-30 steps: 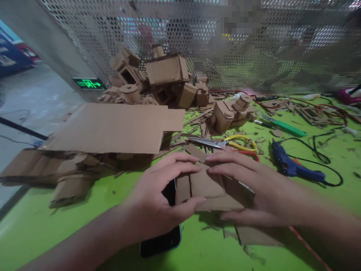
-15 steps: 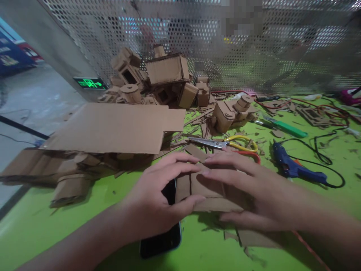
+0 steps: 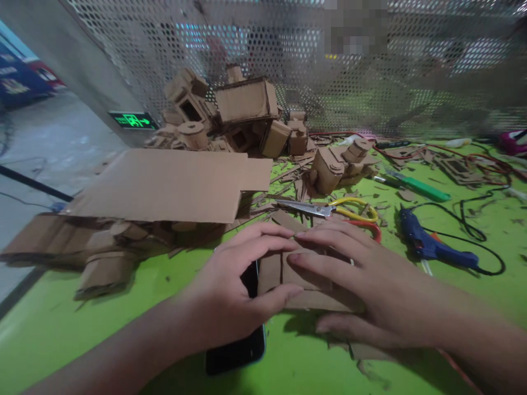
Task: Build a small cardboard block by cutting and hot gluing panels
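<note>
A small folded cardboard piece (image 3: 305, 280) lies low over the table between my two hands. My left hand (image 3: 234, 285) is closed on its left side, the thumb along the near edge and the fingers over the far edge. Stretched fingers of my right hand (image 3: 381, 291) rest on the top and far side, while its thumb stands off the near edge. Under my left hand is a dark phone (image 3: 236, 356), partly covered. Just beyond my fingers lie scissors (image 3: 315, 209) with yellow and red handles.
A large cardboard sheet (image 3: 164, 184) lies at left over other cardboard parts. Behind it, cardboard models (image 3: 247, 101) are piled against a perforated metal panel (image 3: 411, 82). At right are a blue glue gun (image 3: 428, 244), a green cutter (image 3: 424, 188), cables and scraps.
My right hand's fingers have shifted slightly over the cardboard piece, and its thumb sits a little farther from the near edge. My left hand keeps its hold.
</note>
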Tool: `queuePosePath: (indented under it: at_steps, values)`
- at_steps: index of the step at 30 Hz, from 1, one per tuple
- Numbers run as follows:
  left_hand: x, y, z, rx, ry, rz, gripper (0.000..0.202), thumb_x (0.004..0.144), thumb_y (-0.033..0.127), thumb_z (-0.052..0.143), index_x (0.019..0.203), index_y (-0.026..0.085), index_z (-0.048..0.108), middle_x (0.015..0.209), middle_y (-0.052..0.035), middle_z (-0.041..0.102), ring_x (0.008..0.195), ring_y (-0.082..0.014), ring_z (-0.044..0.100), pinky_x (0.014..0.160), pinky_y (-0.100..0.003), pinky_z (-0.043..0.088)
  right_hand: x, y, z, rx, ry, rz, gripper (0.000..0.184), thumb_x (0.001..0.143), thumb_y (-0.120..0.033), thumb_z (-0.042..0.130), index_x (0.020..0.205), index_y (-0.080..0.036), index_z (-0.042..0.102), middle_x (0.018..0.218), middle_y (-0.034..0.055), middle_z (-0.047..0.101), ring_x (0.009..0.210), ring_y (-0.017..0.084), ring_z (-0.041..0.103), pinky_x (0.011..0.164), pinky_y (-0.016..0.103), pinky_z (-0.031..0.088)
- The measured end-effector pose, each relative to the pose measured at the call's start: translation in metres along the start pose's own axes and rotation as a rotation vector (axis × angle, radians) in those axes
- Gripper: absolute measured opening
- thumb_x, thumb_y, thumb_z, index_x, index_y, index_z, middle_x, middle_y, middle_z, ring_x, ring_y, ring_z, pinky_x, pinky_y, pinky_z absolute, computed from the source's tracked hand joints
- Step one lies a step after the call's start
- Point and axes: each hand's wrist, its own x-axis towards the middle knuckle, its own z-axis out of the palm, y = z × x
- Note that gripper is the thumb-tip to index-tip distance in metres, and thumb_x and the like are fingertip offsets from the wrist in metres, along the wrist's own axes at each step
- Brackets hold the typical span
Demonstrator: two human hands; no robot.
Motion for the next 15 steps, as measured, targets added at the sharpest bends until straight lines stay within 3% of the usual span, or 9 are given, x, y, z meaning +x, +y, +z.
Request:
queuePosePath:
  at_steps: [5,10,15]
  values:
    - [-0.001,-0.001,-0.001,0.007,0.003,0.006,0.037,0.087,0.031,0.086,0.123,0.029,0.077,0.136,-0.0050,0.075,0.125,-0.0236,0.073,0.113,-0.040,0.058,-0.006,0.005,-0.004,-0.006,0.034,-0.023,0.089,0.096,-0.075,0.070,0.161,-0.018,0.047,0.165,0.0236,0.056,0.152,0.039,0.054,0.125,0.060,0.046]
    - [-0.004,-0.002,0.000,0.011,0.004,-0.003,0.038,0.086,0.033,0.086,0.122,0.028,0.079,0.137,-0.0079,0.074,0.125,-0.0264,0.073,0.113,-0.044,0.059,-0.011,0.009,-0.011,-0.042,0.101,-0.053,0.078,0.095,-0.068,0.076,0.154,-0.020,0.056,0.166,0.0215,0.058,0.155,0.037,0.053,0.132,0.059,0.039]
    - [-0.003,-0.004,-0.001,0.018,-0.001,0.006,0.040,0.086,0.034,0.087,0.124,0.028,0.076,0.138,-0.0089,0.073,0.126,-0.0275,0.073,0.113,-0.046,0.059,-0.014,0.013,-0.012,-0.037,0.032,0.061,0.103,0.088,-0.072,0.081,0.170,-0.026,0.040,0.175,0.0190,0.047,0.159,0.039,0.049,0.124,0.058,0.050]
